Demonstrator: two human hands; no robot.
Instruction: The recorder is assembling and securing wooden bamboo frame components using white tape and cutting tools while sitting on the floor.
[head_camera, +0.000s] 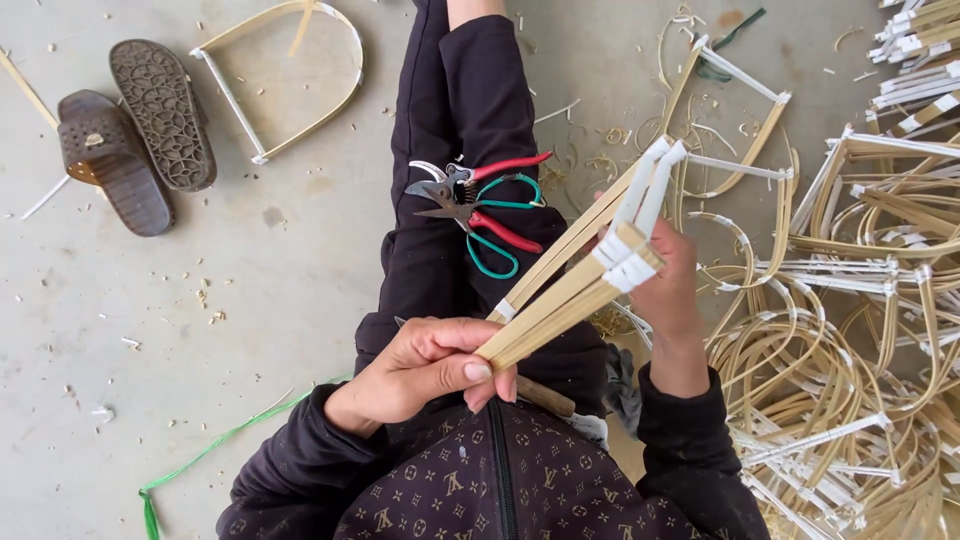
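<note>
bamboo strips (565, 285), gripped between both hands

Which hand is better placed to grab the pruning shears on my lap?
Probably the left hand. It grips only the near end of the bamboo strip bundle and sits closer to the red-handled pruning shears. The right hand supports the bundle's taped far end.

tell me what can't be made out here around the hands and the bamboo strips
Head view only:
- Right hand: its fingers are hidden behind the bundle of bamboo strips.
- Wooden handle: most of it is covered by the left hand, so the tool can't be told.
- Pile of bent bamboo frames: cut off by the right and bottom edges.
- Pruning shears on the leg: too small to tell if the blades are locked.
</note>
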